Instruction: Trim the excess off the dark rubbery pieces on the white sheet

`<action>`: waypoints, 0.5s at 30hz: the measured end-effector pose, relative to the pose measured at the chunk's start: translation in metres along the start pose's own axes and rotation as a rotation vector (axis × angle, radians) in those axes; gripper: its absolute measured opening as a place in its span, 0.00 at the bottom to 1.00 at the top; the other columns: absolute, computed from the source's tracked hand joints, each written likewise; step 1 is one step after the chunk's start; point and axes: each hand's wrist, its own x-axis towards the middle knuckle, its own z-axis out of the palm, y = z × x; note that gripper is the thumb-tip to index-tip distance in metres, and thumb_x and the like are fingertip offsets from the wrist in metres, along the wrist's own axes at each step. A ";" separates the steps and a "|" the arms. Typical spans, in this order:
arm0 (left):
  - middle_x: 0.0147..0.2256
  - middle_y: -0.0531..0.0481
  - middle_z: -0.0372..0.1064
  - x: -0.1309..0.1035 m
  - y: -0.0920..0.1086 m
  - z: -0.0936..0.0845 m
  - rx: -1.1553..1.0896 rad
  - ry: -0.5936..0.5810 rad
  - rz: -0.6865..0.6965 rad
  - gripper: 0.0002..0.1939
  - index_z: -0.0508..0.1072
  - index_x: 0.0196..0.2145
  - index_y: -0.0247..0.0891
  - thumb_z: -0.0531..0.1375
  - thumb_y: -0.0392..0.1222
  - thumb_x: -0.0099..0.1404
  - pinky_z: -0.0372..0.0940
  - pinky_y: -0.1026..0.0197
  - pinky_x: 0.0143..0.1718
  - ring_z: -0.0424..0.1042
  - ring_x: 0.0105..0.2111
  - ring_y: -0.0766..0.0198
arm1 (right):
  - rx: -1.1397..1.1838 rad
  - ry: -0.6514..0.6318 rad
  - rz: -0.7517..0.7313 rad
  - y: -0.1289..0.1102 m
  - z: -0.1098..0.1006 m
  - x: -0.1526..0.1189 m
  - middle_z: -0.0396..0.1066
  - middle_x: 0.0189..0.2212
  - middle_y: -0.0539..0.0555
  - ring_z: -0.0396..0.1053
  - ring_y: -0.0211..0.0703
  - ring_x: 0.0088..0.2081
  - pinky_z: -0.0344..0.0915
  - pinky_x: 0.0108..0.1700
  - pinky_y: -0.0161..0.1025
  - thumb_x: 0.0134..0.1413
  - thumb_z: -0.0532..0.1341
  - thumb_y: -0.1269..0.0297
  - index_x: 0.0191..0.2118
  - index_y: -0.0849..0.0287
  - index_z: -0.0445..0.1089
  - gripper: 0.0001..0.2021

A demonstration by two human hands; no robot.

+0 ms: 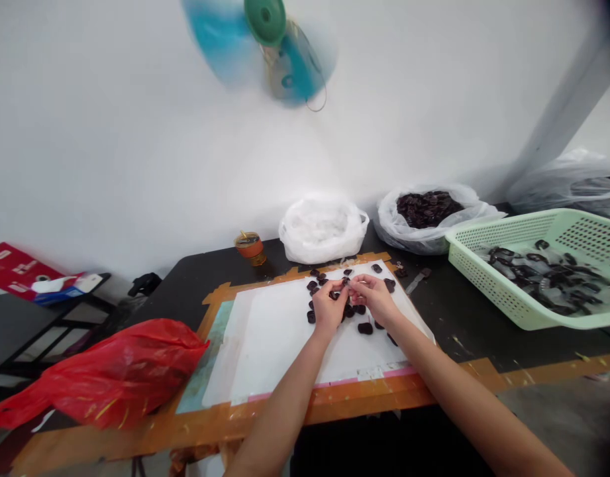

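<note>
The left hand [328,307] and right hand [375,298] pinch a dark piece [345,281] in nearly closed fingers [360,287]; slackness could drop it below.

Pieces [365,328] on sheet [269,344] | basket [478,277] right of sheet | cup [250,248] behind sheet

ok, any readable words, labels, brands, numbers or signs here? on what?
None readable.
Red carton, far left: pale marks, too small and blurred to read.
Red plastic bag: yellowish streaks low down; can't tell if they're print.
</note>
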 end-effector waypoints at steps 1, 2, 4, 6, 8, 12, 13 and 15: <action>0.32 0.46 0.75 0.001 -0.001 0.000 -0.051 -0.012 -0.031 0.09 0.75 0.35 0.35 0.63 0.42 0.57 0.68 0.61 0.35 0.74 0.32 0.61 | 0.002 -0.017 -0.012 0.000 0.000 0.000 0.70 0.23 0.50 0.65 0.33 0.21 0.66 0.25 0.31 0.45 0.69 0.55 0.32 0.60 0.68 0.15; 0.31 0.46 0.75 0.002 -0.001 0.000 -0.101 -0.020 -0.059 0.09 0.75 0.34 0.35 0.63 0.42 0.57 0.68 0.62 0.34 0.74 0.31 0.61 | -0.007 -0.033 -0.029 -0.001 0.001 -0.001 0.70 0.22 0.50 0.64 0.33 0.20 0.65 0.24 0.31 0.46 0.68 0.55 0.32 0.60 0.68 0.14; 0.31 0.47 0.75 0.005 -0.001 -0.001 -0.180 -0.021 -0.099 0.10 0.74 0.33 0.34 0.64 0.43 0.56 0.67 0.63 0.32 0.74 0.30 0.62 | -0.050 -0.061 -0.066 -0.001 0.002 -0.002 0.70 0.22 0.50 0.64 0.33 0.20 0.65 0.24 0.31 0.48 0.66 0.54 0.33 0.60 0.68 0.14; 0.30 0.47 0.75 0.006 -0.001 -0.001 -0.221 -0.006 -0.120 0.09 0.74 0.31 0.34 0.64 0.44 0.55 0.67 0.64 0.31 0.73 0.29 0.63 | -0.103 -0.080 -0.098 -0.002 0.003 -0.003 0.71 0.24 0.50 0.66 0.34 0.21 0.66 0.26 0.32 0.48 0.66 0.54 0.36 0.60 0.68 0.15; 0.29 0.48 0.74 0.005 0.001 0.000 -0.228 -0.005 -0.129 0.09 0.74 0.31 0.34 0.65 0.43 0.55 0.67 0.65 0.30 0.73 0.28 0.64 | -0.149 -0.082 -0.131 -0.003 0.004 -0.003 0.70 0.23 0.49 0.65 0.34 0.21 0.66 0.25 0.33 0.48 0.66 0.54 0.42 0.57 0.67 0.18; 0.27 0.47 0.74 0.002 0.003 0.002 -0.154 -0.031 -0.084 0.09 0.74 0.31 0.34 0.64 0.44 0.56 0.67 0.64 0.30 0.73 0.28 0.63 | -0.216 -0.065 -0.190 -0.005 0.004 -0.004 0.66 0.19 0.46 0.61 0.33 0.18 0.62 0.21 0.31 0.49 0.65 0.53 0.41 0.57 0.69 0.17; 0.28 0.47 0.74 0.002 0.003 0.002 -0.134 -0.030 -0.067 0.09 0.74 0.31 0.34 0.63 0.44 0.56 0.67 0.64 0.31 0.73 0.28 0.63 | -0.219 -0.064 -0.190 -0.005 0.004 -0.004 0.66 0.19 0.47 0.61 0.33 0.18 0.62 0.21 0.31 0.49 0.64 0.52 0.39 0.58 0.70 0.15; 0.29 0.46 0.75 0.001 0.002 0.002 -0.123 -0.023 -0.055 0.10 0.74 0.31 0.34 0.63 0.45 0.57 0.68 0.63 0.31 0.74 0.29 0.62 | -0.195 -0.063 -0.168 -0.006 0.004 -0.004 0.67 0.20 0.48 0.62 0.33 0.19 0.63 0.23 0.31 0.48 0.65 0.52 0.33 0.59 0.70 0.15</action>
